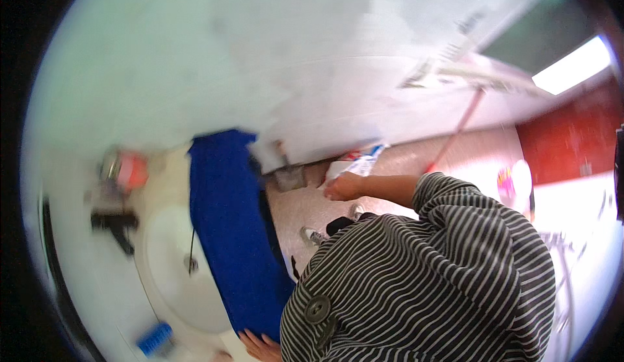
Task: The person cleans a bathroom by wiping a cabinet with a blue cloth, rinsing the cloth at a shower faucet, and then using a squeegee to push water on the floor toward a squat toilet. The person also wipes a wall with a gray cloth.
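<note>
A long blue cloth [239,235] lies along the front of the washbasin counter, covering part of the white basin [170,274]. At the cloth's lower end rests my left hand [260,346], its fingers spread over the fabric edge. My right hand [343,186] is held out above the floor, away from the cloth, with its fingers curled. Blur hides whether anything is in it. A white bag with red and blue print [358,162] shows just behind that hand. On the basin's far side stands a dark faucet [117,223].
A blurred red-and-clear container [126,169] and a blue item [155,338] sit on the counter. A dustpan-like tool [290,176] leans by the wall. Farther right are a pink pole [456,130], a white-lidded bin [516,184] and a red-brown door or panel [575,132].
</note>
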Demonstrator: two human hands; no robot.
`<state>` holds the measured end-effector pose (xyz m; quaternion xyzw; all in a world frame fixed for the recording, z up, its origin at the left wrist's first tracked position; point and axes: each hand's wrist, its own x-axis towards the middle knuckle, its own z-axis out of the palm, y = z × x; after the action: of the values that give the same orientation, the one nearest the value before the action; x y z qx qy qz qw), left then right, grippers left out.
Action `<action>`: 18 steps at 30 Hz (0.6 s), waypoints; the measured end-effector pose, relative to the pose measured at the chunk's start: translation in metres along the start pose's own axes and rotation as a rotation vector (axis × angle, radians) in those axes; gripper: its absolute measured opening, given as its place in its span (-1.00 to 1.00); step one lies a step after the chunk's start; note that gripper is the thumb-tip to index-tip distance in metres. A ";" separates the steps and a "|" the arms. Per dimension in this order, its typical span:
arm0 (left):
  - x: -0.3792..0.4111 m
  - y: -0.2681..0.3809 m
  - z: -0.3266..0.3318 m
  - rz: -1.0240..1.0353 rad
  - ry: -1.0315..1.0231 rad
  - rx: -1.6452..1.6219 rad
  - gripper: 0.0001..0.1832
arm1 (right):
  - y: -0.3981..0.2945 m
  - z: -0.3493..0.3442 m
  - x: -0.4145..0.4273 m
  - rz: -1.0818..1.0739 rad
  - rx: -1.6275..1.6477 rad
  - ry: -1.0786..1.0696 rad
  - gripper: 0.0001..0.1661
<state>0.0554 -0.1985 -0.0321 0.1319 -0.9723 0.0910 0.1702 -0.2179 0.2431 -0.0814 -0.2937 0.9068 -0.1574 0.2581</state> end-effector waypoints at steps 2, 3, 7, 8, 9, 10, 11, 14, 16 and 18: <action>0.012 -0.010 -0.004 0.176 -0.145 0.028 -0.58 | 0.091 0.057 -0.058 0.359 0.038 -0.169 -0.66; 0.021 -0.003 -0.003 0.248 -0.200 -0.007 -0.59 | 0.146 0.104 -0.115 0.496 0.037 -0.145 -0.63; 0.070 0.062 -0.002 0.350 -0.380 -0.098 -0.63 | 0.225 0.165 -0.254 1.209 0.265 0.262 -0.53; 0.082 0.084 -0.003 0.366 -0.412 -0.102 -0.63 | 0.239 0.154 -0.265 1.419 0.671 0.486 -0.50; 0.094 0.119 -0.006 0.401 -0.459 -0.138 -0.64 | 0.277 0.137 -0.312 1.602 0.818 0.834 -0.48; 0.108 0.147 -0.005 0.433 -0.488 -0.151 -0.65 | 0.296 0.119 -0.324 1.482 1.566 1.374 -0.41; 0.117 0.172 -0.011 0.449 -0.512 -0.151 -0.66 | 0.308 0.094 -0.322 1.447 1.686 1.567 -0.38; 0.143 0.250 -0.036 0.532 -0.578 -0.164 -0.68 | 0.345 0.025 -0.341 1.228 2.127 1.780 -0.26; 0.160 0.316 -0.051 0.661 -0.645 -0.195 -0.70 | 0.369 0.028 -0.360 1.060 2.111 1.946 -0.19; 0.174 0.359 -0.087 0.747 -0.672 -0.205 -0.72 | 0.393 0.010 -0.363 0.667 2.494 1.800 -0.49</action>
<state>-0.1790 0.1218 0.0630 -0.2200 -0.9580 0.0022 -0.1840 -0.1381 0.7704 -0.1256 -0.4876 -0.0825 0.8315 0.2531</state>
